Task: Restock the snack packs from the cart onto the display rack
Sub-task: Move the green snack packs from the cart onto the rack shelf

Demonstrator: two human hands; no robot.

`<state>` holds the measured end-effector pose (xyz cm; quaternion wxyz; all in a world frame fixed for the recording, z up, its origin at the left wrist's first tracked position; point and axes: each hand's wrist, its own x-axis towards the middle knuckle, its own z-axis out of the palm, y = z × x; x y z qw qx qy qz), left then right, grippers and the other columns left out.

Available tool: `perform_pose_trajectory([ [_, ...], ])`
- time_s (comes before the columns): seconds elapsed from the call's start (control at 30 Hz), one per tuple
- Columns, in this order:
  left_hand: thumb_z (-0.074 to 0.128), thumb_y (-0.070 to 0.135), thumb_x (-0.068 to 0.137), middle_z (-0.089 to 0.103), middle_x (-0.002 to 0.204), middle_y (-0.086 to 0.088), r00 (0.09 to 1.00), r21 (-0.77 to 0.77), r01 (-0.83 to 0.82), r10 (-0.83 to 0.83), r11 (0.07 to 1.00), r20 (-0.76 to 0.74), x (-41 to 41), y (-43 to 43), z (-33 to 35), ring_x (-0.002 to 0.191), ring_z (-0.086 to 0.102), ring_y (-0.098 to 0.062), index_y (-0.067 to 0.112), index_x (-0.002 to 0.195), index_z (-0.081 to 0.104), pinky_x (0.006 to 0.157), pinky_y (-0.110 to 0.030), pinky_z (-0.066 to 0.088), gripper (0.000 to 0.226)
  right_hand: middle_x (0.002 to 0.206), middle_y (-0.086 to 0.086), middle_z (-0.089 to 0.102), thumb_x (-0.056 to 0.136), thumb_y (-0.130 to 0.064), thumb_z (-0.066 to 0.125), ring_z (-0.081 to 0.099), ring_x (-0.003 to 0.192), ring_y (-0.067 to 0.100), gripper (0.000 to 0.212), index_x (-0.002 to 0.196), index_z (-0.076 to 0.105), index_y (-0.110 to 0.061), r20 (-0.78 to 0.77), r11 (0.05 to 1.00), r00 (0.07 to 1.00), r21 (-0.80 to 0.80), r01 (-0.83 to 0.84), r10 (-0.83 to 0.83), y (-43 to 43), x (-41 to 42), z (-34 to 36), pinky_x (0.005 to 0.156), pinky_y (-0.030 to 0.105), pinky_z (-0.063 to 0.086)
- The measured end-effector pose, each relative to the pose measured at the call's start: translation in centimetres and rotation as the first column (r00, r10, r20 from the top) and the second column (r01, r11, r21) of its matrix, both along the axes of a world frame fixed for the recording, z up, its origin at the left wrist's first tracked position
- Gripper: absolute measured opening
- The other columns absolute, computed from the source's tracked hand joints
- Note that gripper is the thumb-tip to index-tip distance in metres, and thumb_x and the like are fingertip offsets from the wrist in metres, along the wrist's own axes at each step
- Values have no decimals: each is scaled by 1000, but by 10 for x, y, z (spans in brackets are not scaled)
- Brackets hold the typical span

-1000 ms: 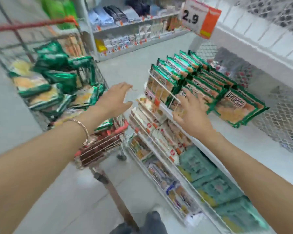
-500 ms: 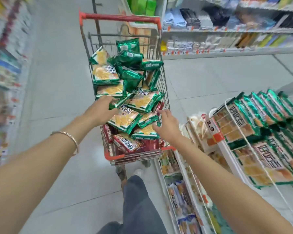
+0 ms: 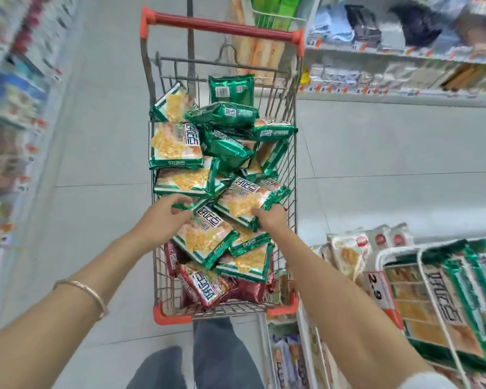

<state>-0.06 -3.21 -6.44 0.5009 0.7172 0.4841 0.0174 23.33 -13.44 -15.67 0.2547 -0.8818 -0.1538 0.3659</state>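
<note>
Atop the cart (image 3: 222,25) heap: two green snack packs, one per hand.
Grasp: left hand (image 3: 166,216) pinches near pack (image 3: 205,240) by its upper corner; right hand (image 3: 270,219) clasps far pack (image 3: 243,204) at its right edge. Both lie diagonally; display rack (image 3: 399,249) stands rightward, nearer the right hand.

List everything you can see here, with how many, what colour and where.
Cart: one, wire with red handle, centre aisle.
Green snack packs: a dozen or more, piled in the cart.
Red snack packs: at least two, under the green ones, near end.
Display rack: one, white wire, right.
Racked green packs: several, in a row on the rack.
Price tag: one, reads 2.9, rack front.
Bracelet: one, gold, left wrist.
Left hand: grips a green pack's edge.
Right hand: grips another green pack.
</note>
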Motion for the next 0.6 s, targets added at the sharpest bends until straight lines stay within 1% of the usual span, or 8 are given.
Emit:
perform_pose_trajectory([
  [0.1,59,24,99,59,125,4,992,-43,-120,121,992,43,4,13,-5,109,61,-19,22,119,61,96,-38,51,21,61,3,47,89,-20,72,41,51,18,27,78,52,-7,12,992,1000,122,-20,19,-18,12,20,52,29,34],
  [0.17,60,34,97,61,126,3,985,-136,-151,161,979,63,9,16,-6,114,59,-19,22,121,60,103,-43,49,27,71,4,56,90,-20,72,51,61,19,30,85,54,3,-60,974,993,210,-86,100,-33,13,41,59,29,41],
  [0.27,60,60,88,60,105,6,991,-464,-66,114,883,76,21,5,-3,93,58,-12,17,128,55,97,-36,48,59,116,13,66,89,-34,73,64,105,25,58,129,57,5,-275,951,922,218,-217,274,-39,0,62,95,37,51],
  [0.33,72,67,72,62,97,-2,985,-581,-93,159,808,64,22,-3,-9,85,58,-16,2,134,51,99,-41,48,92,129,11,61,93,-38,68,63,113,24,66,143,47,0,-399,947,864,214,-239,308,-34,-8,66,102,38,50],
  [0.37,79,60,65,66,99,-6,974,-578,-159,221,800,39,18,-5,-13,87,62,-19,0,131,51,97,-42,49,93,123,11,64,96,-36,63,66,104,22,57,139,51,-1,-460,965,858,221,-138,228,-31,-8,61,95,34,54],
  [0.43,82,36,65,72,90,-7,927,-557,-301,375,774,20,5,-6,-24,76,67,-19,1,118,57,75,-35,53,68,116,18,67,101,-26,55,64,90,22,40,130,57,2,-469,983,882,135,127,-50,-28,-4,42,78,33,56],
  [0.5,80,17,73,74,83,-5,887,-535,-377,462,756,28,-10,-6,-31,64,67,-14,5,104,61,63,-31,52,38,129,25,59,100,-27,55,61,103,27,46,132,52,6,-323,984,930,-57,167,-176,-30,-5,16,91,44,53],
  [0.6,80,16,79,74,104,-10,881,-472,-401,472,785,37,-29,-4,-38,85,71,-24,12,112,61,78,-40,57,38,143,16,51,91,-46,67,53,126,34,77,147,40,-1,-387,977,901,-157,148,-198,-29,-26,-16,106,44,46],
])
